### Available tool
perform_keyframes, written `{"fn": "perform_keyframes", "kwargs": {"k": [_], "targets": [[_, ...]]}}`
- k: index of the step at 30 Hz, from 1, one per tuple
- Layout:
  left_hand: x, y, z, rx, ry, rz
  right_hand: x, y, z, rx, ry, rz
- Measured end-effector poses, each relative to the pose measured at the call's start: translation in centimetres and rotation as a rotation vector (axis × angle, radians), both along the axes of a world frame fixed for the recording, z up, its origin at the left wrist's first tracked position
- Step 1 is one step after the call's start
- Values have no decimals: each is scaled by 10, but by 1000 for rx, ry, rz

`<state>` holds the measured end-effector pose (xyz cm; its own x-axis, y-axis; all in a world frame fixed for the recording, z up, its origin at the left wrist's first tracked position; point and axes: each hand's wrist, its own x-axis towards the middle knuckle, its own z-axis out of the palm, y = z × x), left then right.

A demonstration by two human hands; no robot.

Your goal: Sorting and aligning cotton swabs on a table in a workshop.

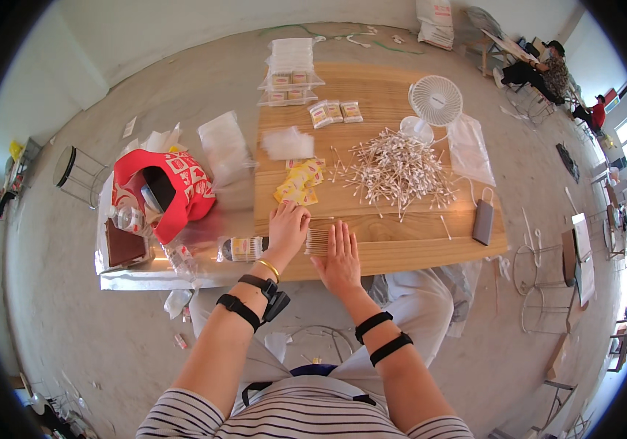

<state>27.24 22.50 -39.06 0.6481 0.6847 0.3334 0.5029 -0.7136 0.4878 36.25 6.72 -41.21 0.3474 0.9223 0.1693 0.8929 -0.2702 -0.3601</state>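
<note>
A neat row of cotton swabs (317,241) lies side by side on the wooden board, between my two hands. My left hand (288,230) rests at its left end with fingers curled down; what they hold, if anything, is hidden. On the right, my right hand (342,256) lies flat along the row, fingers straight. Just beyond my left fingertips are several yellow printed cards (300,181). Left of my left wrist sits a clear packet of swabs (242,249) with a printed label. Farther right spreads a big loose pile of cotton swabs (397,172).
Behind the pile stand a white fan (434,102) and a clear bag (472,150); a grey power bank (482,222) sits right. Filled packets (335,113), stacked packs (289,80) and clear sleeves (288,143) lie farther back. A red bag (182,183) is at left. Two people sit far right.
</note>
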Motion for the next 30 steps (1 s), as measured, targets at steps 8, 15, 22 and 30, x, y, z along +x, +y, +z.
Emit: {"fn": "perform_keyframes", "kwargs": {"k": [8,15,22,30], "targets": [[-3,4,4,-19,15,-253,0,-2,5,12,-15,-2],[-15,-40,2,-1,5,-303,5,-3,5,51,-20,3],[-21,-53,-5,82,282,-354,23,-22,8,149,195,-17],[-37,-58,-3,83,300,-170,32,-26,18,51,88,59]]}}
